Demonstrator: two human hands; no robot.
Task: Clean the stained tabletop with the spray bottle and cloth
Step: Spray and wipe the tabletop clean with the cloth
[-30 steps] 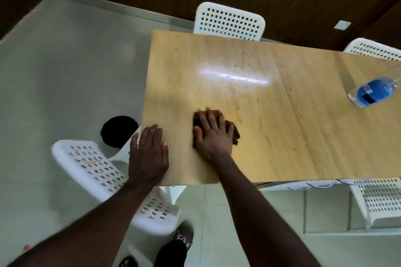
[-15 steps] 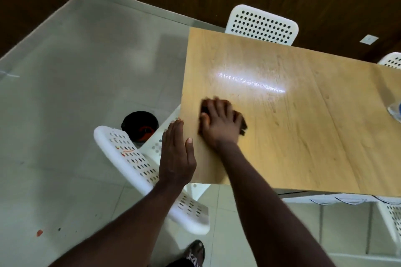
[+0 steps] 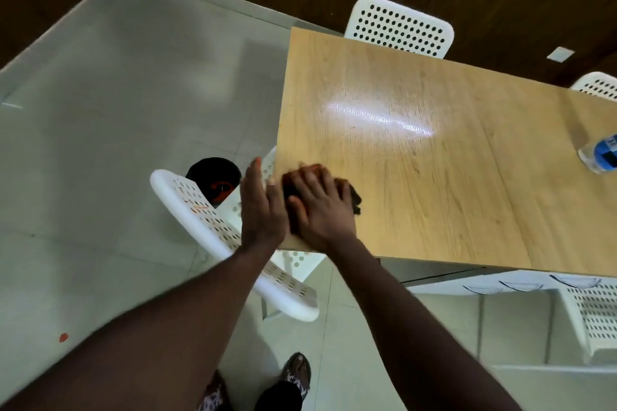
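One person leans over a wooden tabletop (image 3: 434, 193). The right hand (image 3: 320, 207) lies flat on one dark cloth (image 3: 354, 198) at the near left corner, its grip spread, fingers straight, pressing the cloth down. The left hand (image 3: 262, 210) is at the tabletop's left edge, just beside the right, its grip straight with fingers together, holding nothing. One bottle (image 3: 601, 153) with a blue label is at the far right, well apart from the cloth. Four white perforated chairs surround the tabletop. One black bin (image 3: 213, 173) stands on the floor, left.
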